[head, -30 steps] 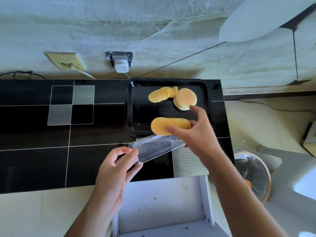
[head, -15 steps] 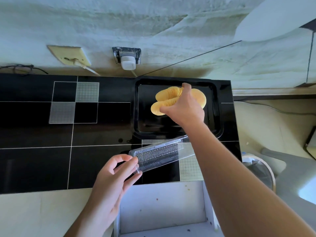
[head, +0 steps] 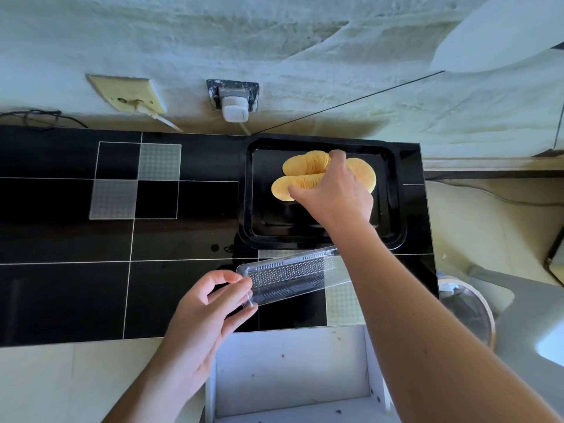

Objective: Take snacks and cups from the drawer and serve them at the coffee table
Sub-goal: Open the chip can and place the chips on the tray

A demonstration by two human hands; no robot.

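A black tray [head: 393, 233] sits on the black tiled counter at the back right. Stacks of yellow crisps [head: 305, 166] lie in it. My right hand [head: 332, 190] reaches over the tray and grips one stack of crisps between thumb and fingers, covering part of the pile. Nearer to me, my left hand [head: 207, 309] pinches the left end of a clear plastic crisp holder [head: 290, 276], which looks empty and hangs just above the counter's front part.
An open white drawer [head: 290, 374] stands below the counter edge, directly under my arms. Two wall sockets [head: 233, 99] with plugs sit behind the counter. A round basket-like bin [head: 467, 309] is on the floor to the right.
My right hand carried a stack of crisps from the clear holder up into the tray and now sets it beside the other stacks. The left hand kept the holder almost still.
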